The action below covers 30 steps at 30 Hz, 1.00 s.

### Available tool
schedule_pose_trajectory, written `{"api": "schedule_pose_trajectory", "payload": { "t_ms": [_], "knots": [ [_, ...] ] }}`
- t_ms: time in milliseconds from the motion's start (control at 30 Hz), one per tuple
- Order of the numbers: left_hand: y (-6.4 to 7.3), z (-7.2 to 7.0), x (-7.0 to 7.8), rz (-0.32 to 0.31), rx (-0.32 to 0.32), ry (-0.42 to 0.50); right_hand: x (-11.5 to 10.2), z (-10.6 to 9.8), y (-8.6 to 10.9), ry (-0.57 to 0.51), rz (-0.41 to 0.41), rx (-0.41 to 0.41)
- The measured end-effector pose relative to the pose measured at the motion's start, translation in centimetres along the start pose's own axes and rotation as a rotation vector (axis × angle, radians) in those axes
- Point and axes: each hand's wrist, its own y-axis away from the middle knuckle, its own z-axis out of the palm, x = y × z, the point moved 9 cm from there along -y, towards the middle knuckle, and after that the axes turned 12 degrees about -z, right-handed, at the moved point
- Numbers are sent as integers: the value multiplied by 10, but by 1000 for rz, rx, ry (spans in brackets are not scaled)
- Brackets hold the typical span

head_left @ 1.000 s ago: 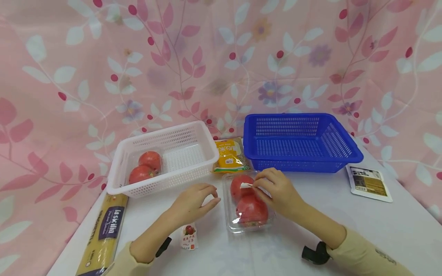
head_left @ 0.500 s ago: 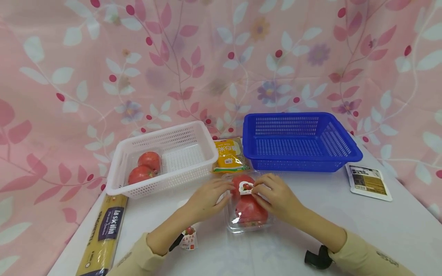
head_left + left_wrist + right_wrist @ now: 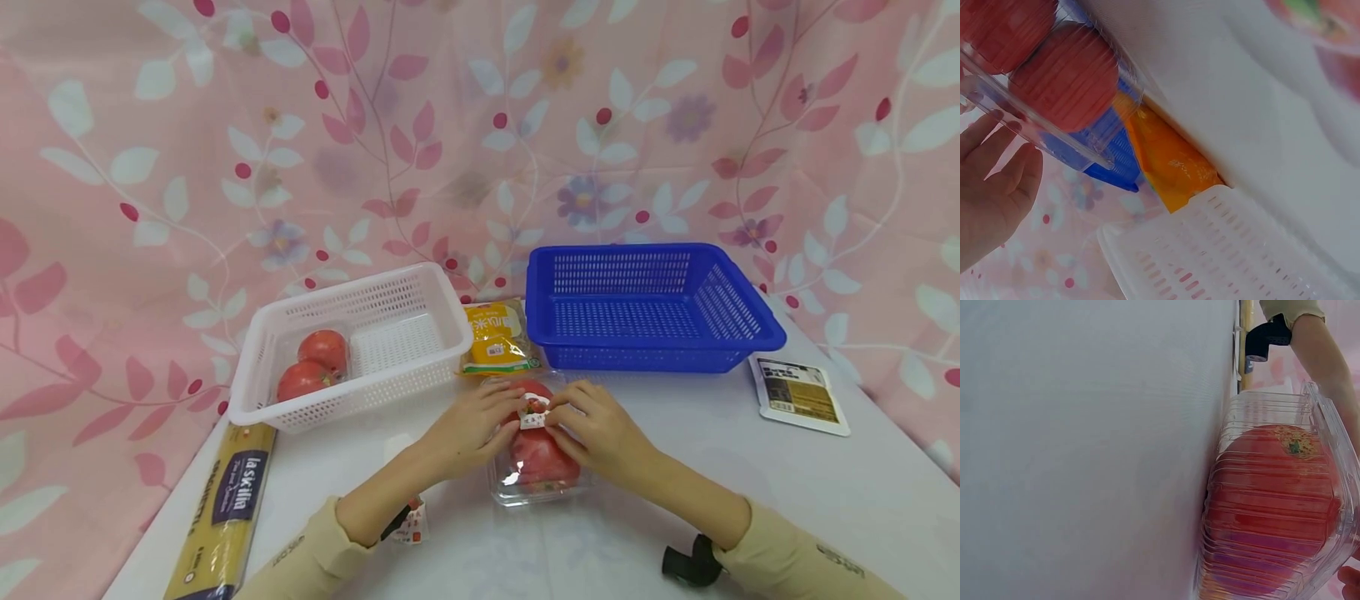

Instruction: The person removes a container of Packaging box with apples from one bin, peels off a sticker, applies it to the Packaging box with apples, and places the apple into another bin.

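Observation:
A clear plastic box [image 3: 513,502] with two tomatoes [image 3: 543,460] inside lies on the white table. Above its lid is a small white sticker [image 3: 535,419] with a red fruit picture. My left hand [image 3: 468,429] pinches the sticker's left side. At the opposite side, fingers of my right hand [image 3: 606,432] grip it too. In the left wrist view the left hand [image 3: 994,187] has its fingers bent beside the box's lid. The box's ribbed wall hides most of the right hand in the right wrist view. Another sticker [image 3: 415,529] lies partly under my left forearm.
A white basket [image 3: 405,379] holding another tomato box stands back left. Behind the work sit a yellow food bag [image 3: 498,337] and a blue basket [image 3: 652,354]. A spaghetti pack [image 3: 225,517] lies left; a flat pouch [image 3: 801,396] lies right.
My left hand has come rightward and up to the sticker. The right hand, holding the sticker, has turned its printed face into view above the lid. The box has barely moved.

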Motion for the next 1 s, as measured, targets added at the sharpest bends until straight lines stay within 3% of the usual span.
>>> {"api": "schedule_pose_trajectory", "payload": {
  "t_ms": [167,467,700,1000],
  "knots": [
    [2,6,3,28,-14,-59,-1,0,0,9,-19,8],
    [7,10,3,9,-41,-110,-7,1,0,-48,-82,-2],
    [16,10,8,76,-20,-134,-8,7,3,-100,-72,-87],
    [35,9,20,203,36,-149,-5,14,8,-164,-11,-258]
  ]
}}
